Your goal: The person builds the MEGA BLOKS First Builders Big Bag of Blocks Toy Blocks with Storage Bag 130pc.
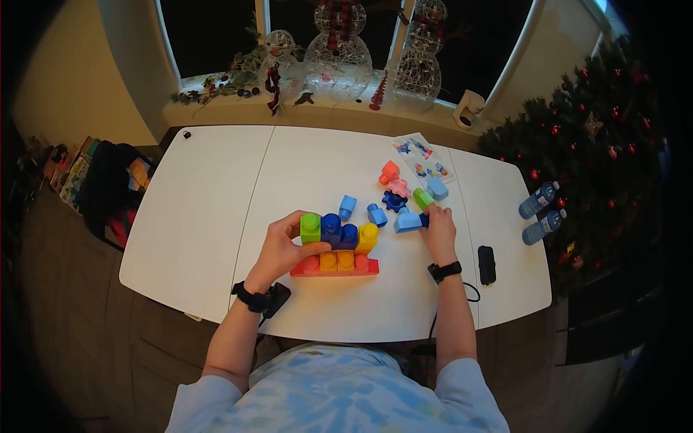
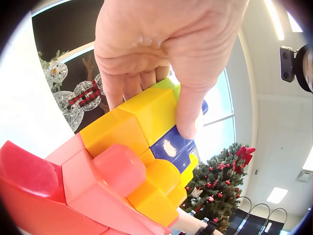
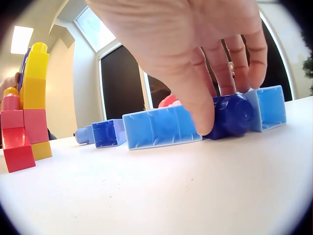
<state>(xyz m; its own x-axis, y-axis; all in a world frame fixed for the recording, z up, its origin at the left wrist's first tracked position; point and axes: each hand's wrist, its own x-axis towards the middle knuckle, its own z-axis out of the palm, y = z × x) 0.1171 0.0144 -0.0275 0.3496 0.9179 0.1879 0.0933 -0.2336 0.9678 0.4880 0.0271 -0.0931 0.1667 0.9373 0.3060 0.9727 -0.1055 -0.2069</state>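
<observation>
A wall of toy building blocks stands before me, with red and orange blocks (image 1: 345, 260) along its bottom rows. On top are a green block (image 1: 310, 229), dark blue blocks (image 1: 331, 229) and a yellow block (image 1: 367, 238). My left hand (image 1: 283, 251) grips the wall's left end; in the left wrist view its thumb presses a dark blue block (image 2: 171, 147). At the right, my right hand (image 1: 440, 234) pinches a dark blue block (image 3: 232, 116) on the table. Light blue blocks lie on both sides of it, a long one (image 3: 161, 128) with its hollow underside showing.
Beyond the right hand lie a green block (image 1: 423, 198), a dark blue gear (image 1: 394, 201), a pink gear (image 1: 399, 188) and a coral block (image 1: 390, 172). A picture sheet (image 1: 433, 160) is behind them. Water bottles (image 1: 539, 200) and a black case (image 1: 487, 265) sit at the right.
</observation>
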